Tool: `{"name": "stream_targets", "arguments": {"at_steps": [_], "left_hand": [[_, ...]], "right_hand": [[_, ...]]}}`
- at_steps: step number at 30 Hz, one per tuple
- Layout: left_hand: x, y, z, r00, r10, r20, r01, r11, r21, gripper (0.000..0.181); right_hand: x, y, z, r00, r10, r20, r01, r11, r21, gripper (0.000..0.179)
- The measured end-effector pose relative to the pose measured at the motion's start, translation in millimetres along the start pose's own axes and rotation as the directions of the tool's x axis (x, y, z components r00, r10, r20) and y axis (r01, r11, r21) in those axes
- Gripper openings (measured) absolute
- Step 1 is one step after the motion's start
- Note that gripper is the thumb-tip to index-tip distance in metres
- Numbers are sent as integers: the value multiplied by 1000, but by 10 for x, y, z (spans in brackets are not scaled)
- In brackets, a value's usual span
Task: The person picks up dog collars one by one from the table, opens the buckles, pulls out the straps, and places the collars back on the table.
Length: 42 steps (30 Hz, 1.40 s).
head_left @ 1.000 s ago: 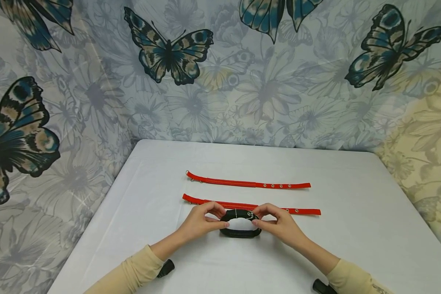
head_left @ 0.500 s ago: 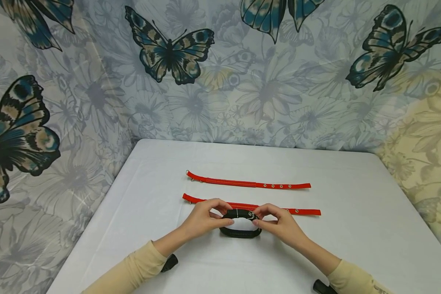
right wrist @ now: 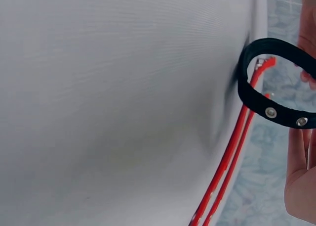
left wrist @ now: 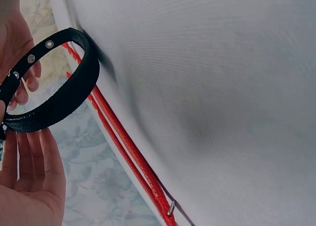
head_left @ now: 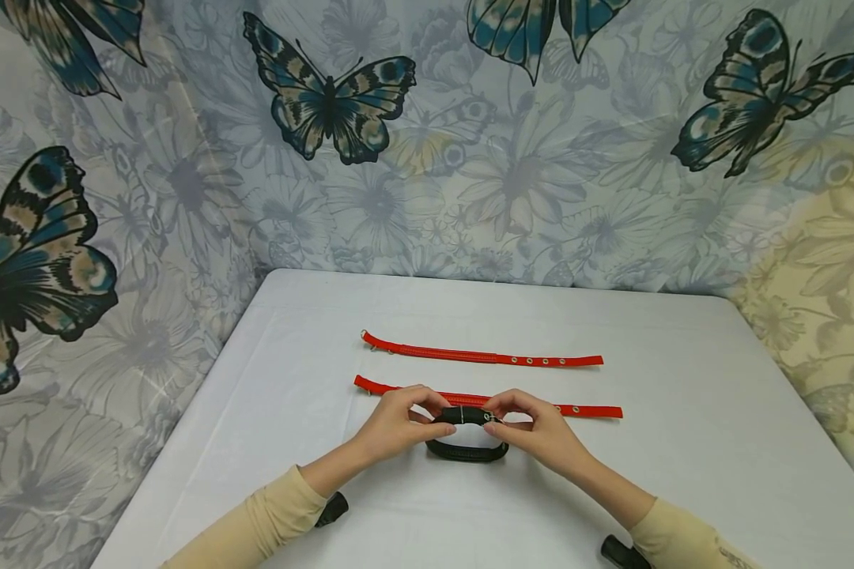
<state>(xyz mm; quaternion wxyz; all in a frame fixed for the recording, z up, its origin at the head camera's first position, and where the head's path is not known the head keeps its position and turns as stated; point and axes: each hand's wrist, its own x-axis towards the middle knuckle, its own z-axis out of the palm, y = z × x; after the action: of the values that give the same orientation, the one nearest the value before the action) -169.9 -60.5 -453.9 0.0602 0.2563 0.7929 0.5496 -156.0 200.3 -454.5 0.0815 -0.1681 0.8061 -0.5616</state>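
Note:
A black pet collar (head_left: 467, 454) with metal eyelets is bent into a loop over the white table. My left hand (head_left: 404, 423) pinches the loop's far side at its left end, thumb toward me. On the right, my right hand (head_left: 541, 433) pinches the same strap near a metal fitting, probably the buckle, which its fingers partly cover. Eyelets show along the collar (left wrist: 84, 82) in the left wrist view, and also on the collar (right wrist: 247, 77) in the right wrist view. Just behind the hands lies a red collar (head_left: 591, 412), its middle partly hidden by them.
Farther back, a second red collar (head_left: 462, 355) lies stretched out, roughly parallel to the first. The white table (head_left: 313, 316) ends at a butterfly-patterned cloth backdrop (head_left: 519, 174). Black cylindrical ends (head_left: 332, 510) stick out by both forearms.
My left hand has slid a little right along the black collar's far side. My right hand has shifted very slightly left. Both red collars lie where they were.

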Motion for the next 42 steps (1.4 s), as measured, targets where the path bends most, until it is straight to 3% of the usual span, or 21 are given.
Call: {"name": "stream_targets", "arguments": {"at_steps": [14,28,34,42], "left_hand": [[-2,-5,18,1000,8,-1,-8,1000,11,21],[52,88,71,997,72,-3,-72,997,41,30],[72,108,91,995,102,14,-103,992,73,26],[67,96,98,993,120,1,-119,988,99,22]], "right_hand": [[65,-80,50,999,-28,16,28,1000,-11,21],[55,-83,49,999,-42,13,43,999,-13,20],[62,-63,61,997,-71,28,70,997,29,19],[52,-56,58,999,-38,6,38,999,-2,19]]}}
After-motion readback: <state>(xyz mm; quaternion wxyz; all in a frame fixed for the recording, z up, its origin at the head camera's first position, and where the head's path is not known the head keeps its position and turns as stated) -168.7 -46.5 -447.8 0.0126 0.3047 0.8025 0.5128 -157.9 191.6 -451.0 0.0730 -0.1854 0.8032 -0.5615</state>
